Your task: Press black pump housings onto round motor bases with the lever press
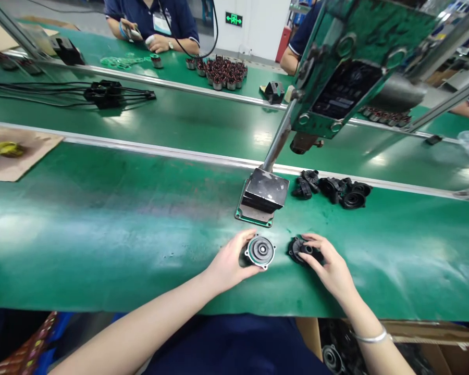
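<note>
My left hand (pixel 230 263) grips a round metal motor housing (pixel 261 251) by its sides, thumb and fingers around it. Its face, with a dark ringed centre and small screw ears on the rim, points up at me. To the right, my right hand (pixel 330 263) pinches a black plastic pump cover (pixel 299 250) with a short spout. The two parts are apart, a hand's width or less between them. Just beyond them stands a green bench press (pixel 336 78) on a steel column with a dark metal block (pixel 266 187) at its foot.
Several black plastic covers (pixel 352 194) lie behind on the right. A brown cardboard sheet (pixel 31 151) with a yellow roll is at the left. Across the bench are wound motor parts (pixel 226 72) and a co-worker (pixel 152 26). Below the edge sits an open carton (pixel 426 338).
</note>
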A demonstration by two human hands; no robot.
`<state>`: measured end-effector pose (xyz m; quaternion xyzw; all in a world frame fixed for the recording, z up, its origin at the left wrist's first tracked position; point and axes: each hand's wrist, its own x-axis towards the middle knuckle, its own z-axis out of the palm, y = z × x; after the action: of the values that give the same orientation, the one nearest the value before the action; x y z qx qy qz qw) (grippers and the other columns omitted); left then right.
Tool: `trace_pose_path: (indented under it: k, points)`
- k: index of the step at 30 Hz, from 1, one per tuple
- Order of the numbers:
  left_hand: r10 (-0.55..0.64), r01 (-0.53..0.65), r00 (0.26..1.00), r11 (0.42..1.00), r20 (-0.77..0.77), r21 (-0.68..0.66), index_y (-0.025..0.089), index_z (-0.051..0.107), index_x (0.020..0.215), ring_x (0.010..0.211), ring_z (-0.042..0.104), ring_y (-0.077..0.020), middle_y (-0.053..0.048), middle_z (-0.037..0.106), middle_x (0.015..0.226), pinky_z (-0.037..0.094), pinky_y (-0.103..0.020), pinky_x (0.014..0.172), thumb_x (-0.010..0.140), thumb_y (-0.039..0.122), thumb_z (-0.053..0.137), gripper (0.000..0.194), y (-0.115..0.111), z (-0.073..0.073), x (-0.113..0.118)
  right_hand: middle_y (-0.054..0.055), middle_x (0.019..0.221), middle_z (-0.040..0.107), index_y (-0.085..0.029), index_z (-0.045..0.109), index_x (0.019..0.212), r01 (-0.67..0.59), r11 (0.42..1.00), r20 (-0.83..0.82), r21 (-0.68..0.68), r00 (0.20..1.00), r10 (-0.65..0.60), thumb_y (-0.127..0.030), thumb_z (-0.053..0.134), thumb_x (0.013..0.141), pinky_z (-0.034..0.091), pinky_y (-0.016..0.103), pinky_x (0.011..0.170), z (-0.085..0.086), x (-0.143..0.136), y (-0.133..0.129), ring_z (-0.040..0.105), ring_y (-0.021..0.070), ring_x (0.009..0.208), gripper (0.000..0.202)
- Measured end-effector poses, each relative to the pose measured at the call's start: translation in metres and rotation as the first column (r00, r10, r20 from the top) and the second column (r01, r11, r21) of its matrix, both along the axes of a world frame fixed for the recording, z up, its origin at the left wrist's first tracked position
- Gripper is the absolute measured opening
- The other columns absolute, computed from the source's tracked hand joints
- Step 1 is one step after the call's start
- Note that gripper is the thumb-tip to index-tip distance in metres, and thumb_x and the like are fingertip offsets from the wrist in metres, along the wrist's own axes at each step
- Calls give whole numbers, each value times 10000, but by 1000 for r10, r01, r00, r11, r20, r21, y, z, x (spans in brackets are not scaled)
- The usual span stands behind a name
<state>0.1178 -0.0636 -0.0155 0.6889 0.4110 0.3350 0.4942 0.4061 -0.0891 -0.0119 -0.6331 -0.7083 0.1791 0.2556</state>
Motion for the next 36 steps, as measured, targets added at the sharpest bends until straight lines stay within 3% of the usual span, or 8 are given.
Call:
trace_pose_path:
  k: [5,8,10,15,36]
  points:
    - [-26,27,1000,999,-14,46,218,387,1309,1242,557,-285,-128,561,1332,460,-486,1070,712,278,813,736,0,0,-1,40,1166,620,-153,596,939,17,1000,-89,-1,996,-17,-450,596,818,544,193,927,43,-24,8,638,70,1039,321]
    - [-18,22,999,995,-39,97,228,399,1321,1235,561,-285,-110,571,1324,464,-485,1066,727,294,797,718,0,1,-2,28,1108,645,-155,594,930,-86,995,-74,50,993,89,-385,609,820,562,143,853,72,-58,12,656,47,964,255]
    - [-10,17,999,992,-52,124,226,406,1327,1223,569,-285,-108,579,1316,474,-475,1057,742,305,782,700,0,1,-2,19,1067,658,-160,606,933,-184,976,13,116,983,184,-348,616,819,564,123,832,82,-81,14,657,34,932,221]
    - [-15,20,999,986,-33,168,218,382,1348,1207,580,-276,-116,576,1318,498,-443,1034,767,329,759,701,0,-1,-3,9,1092,643,-161,590,968,-305,926,173,223,947,270,-286,626,813,562,118,869,76,-109,15,639,29,1000,202]
    - [-48,52,999,982,-24,183,215,363,1362,1208,584,-282,-128,577,1318,512,-453,1016,807,337,719,670,1,0,-5,34,1155,606,-167,528,1037,-324,923,218,206,935,280,-234,620,815,568,166,908,68,-111,8,607,58,1095,250]
